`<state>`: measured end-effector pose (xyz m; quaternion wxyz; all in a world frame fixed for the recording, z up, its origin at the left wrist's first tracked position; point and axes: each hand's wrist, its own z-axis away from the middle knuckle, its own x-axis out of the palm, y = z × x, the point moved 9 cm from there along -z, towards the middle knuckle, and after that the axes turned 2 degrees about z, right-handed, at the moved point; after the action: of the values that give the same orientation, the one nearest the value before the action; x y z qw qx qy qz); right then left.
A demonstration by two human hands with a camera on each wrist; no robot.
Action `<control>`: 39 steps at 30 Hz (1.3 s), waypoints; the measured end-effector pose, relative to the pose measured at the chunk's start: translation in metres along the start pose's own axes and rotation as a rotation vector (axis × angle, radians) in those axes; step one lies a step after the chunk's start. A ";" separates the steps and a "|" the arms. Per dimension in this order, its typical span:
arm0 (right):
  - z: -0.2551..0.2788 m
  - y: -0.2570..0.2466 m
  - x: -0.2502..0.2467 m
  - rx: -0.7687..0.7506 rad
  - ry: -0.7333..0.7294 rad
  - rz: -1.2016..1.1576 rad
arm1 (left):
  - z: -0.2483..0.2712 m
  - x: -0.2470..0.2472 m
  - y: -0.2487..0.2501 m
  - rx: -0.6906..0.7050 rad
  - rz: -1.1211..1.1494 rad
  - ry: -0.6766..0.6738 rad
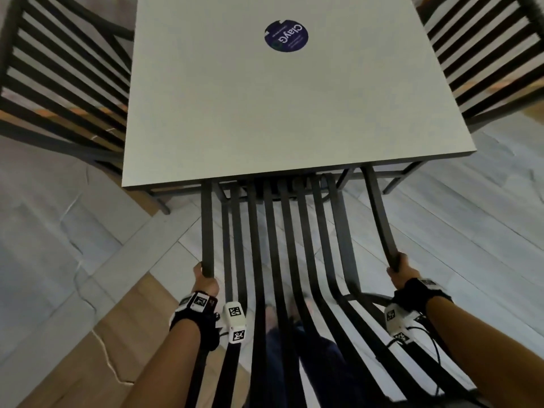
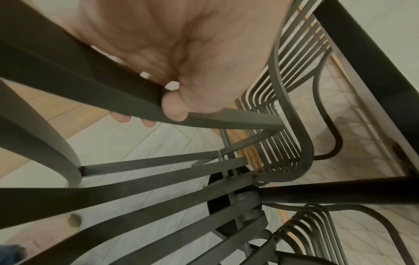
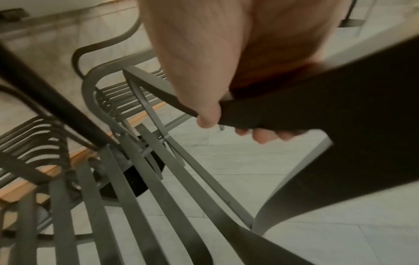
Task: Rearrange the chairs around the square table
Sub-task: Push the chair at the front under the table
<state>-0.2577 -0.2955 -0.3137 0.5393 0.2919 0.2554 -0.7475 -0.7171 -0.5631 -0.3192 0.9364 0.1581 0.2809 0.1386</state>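
A black slatted metal chair [image 1: 290,245] stands in front of me, its seat pushed under the near edge of the grey square table [image 1: 223,113]. My left hand [image 1: 204,279] grips the chair's left armrest bar [image 2: 108,93], fingers curled round it. My right hand [image 1: 401,272] grips the right armrest bar [image 3: 317,105] the same way. In the left wrist view my fingertips [image 2: 122,118] show under the bar. In the right wrist view my thumb [image 3: 207,118] wraps over the dark bar.
Two more black slatted chairs stand at the table's sides: one at the left [image 1: 59,83], one at the right [image 1: 482,54]. A round dark sticker [image 1: 286,35] lies on the tabletop. Pale tiles and a wooden strip [image 1: 88,334] make up the floor. A thin white cable [image 1: 109,357] lies there.
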 end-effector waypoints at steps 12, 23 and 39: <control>0.006 -0.010 0.006 -0.026 -0.021 -0.055 | -0.059 0.009 -0.047 -0.059 -0.017 -0.053; 0.020 -0.008 -0.007 -0.034 -0.011 0.015 | 0.018 -0.017 0.009 -0.065 -0.154 0.022; 0.049 -0.033 -0.160 -0.235 0.133 -0.005 | 0.141 0.042 0.167 0.328 -0.190 -0.013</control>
<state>-0.2576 -0.2150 -0.1637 0.5497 0.2750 0.3770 -0.6929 -0.6318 -0.4268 -0.1656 0.9087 0.2824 0.3073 0.0011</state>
